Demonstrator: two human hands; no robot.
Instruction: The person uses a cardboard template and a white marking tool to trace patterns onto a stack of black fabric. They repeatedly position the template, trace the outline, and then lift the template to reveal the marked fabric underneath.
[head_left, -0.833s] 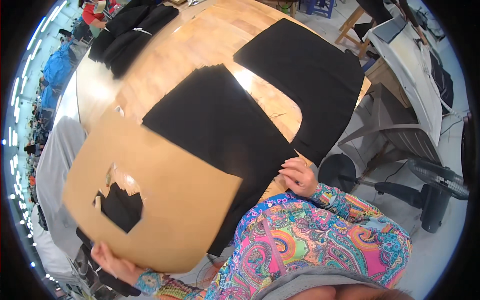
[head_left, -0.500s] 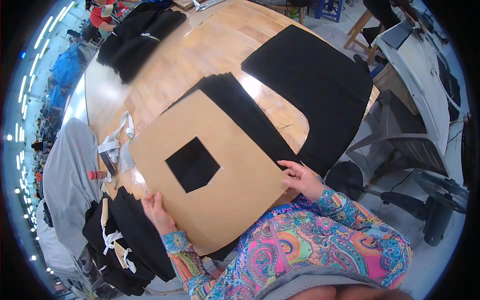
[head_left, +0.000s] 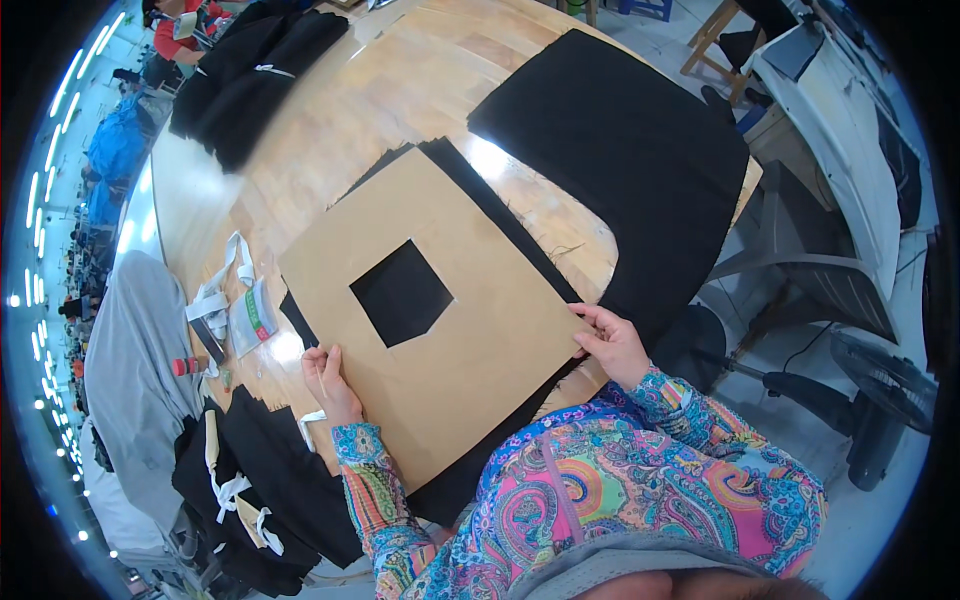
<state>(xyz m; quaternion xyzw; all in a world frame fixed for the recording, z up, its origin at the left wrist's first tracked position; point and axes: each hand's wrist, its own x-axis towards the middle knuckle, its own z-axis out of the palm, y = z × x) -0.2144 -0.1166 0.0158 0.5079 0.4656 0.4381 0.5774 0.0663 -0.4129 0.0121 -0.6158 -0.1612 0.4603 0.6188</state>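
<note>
On the wooden desk (head_left: 400, 80), the black fabric stack (head_left: 474, 189) is already laid out; the tan cardboard template (head_left: 490, 350) covers most of it, not flush, and its five-sided opening (head_left: 402, 293) shows unmarked cloth. The left hand (head_left: 336, 390) and right hand (head_left: 617, 347) pinch opposite template edges.

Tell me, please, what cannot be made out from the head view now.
All in the head view:
Black fabric beneath the brown card: mostly hidden by it.
Left hand: whether it reaches under the card, which would hide that.
Person in red: cut off by the upper edge.
Background items along the left rim: too small and blurred.
</note>
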